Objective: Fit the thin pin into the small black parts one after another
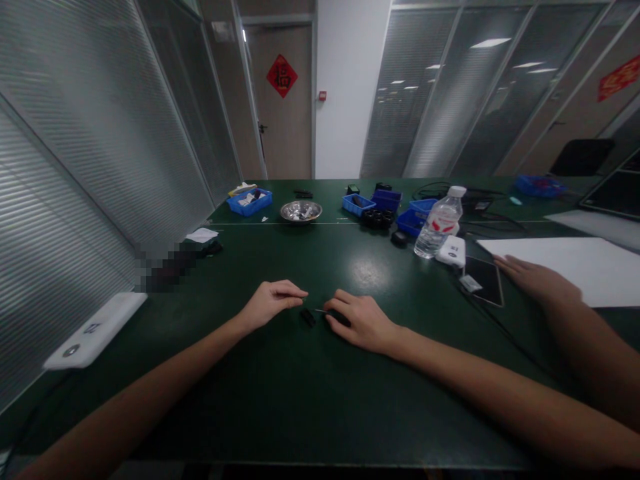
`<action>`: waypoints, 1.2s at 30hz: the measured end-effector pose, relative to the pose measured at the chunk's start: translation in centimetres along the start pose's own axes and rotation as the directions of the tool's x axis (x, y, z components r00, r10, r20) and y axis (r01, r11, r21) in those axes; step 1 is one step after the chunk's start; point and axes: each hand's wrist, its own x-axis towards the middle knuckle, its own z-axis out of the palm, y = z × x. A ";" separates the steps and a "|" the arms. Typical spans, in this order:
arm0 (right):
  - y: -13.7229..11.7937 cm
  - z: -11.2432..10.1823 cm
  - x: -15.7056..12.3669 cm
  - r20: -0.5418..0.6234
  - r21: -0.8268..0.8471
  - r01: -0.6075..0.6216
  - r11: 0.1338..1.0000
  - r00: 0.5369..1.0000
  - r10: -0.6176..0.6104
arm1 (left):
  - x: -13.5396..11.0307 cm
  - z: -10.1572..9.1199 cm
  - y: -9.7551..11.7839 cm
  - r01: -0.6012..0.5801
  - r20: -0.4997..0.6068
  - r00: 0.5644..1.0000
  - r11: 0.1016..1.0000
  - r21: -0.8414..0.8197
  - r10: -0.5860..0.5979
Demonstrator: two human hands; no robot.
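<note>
My left hand [275, 301] is closed in a pinch over the middle of the green table [260, 393]. Something tiny seems to be at its fingertips, too small to name. A small black block-like part [308, 317] lies on the tabletop just below those fingertips, between my two hands. My right hand [363, 320] is curled around a thin tool [321, 311]. Its slim metal shaft points left toward the black part, and the fingers hide most of its dark handle. Whether the shaft touches the part, I cannot tell.
Another person's hand [540, 280] rests by a white sheet [575, 260] at the right, near a dark tablet-like panel [484, 280]. A water bottle [440, 223], blue bins [250, 202] and a metal bowl [301, 212] stand farther back. A white device [95, 331] sits left.
</note>
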 end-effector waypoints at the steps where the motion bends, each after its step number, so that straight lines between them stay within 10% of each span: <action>1: 0.0 0.0 0.0 0.002 0.004 0.000 1.000 1.000 0.000 | 0.1 0.0 -0.1 0.012 -0.008 1.000 1.000 -0.022 -0.012; 9: -0.2 -0.3 0.1 0.011 0.006 -0.006 1.000 1.000 0.006 | 0.0 0.2 -0.3 0.095 -0.001 0.995 0.993 -0.067 -0.095; 24: 0.0 -0.1 0.1 0.018 -0.010 0.000 1.000 1.000 0.000 | -0.4 0.6 0.9 -0.204 0.200 0.964 0.969 0.143 0.173; 36: -0.3 -0.7 0.2 0.033 0.013 0.024 1.000 0.999 -0.025 | -0.4 0.5 0.7 -0.142 0.180 0.978 0.969 0.202 0.105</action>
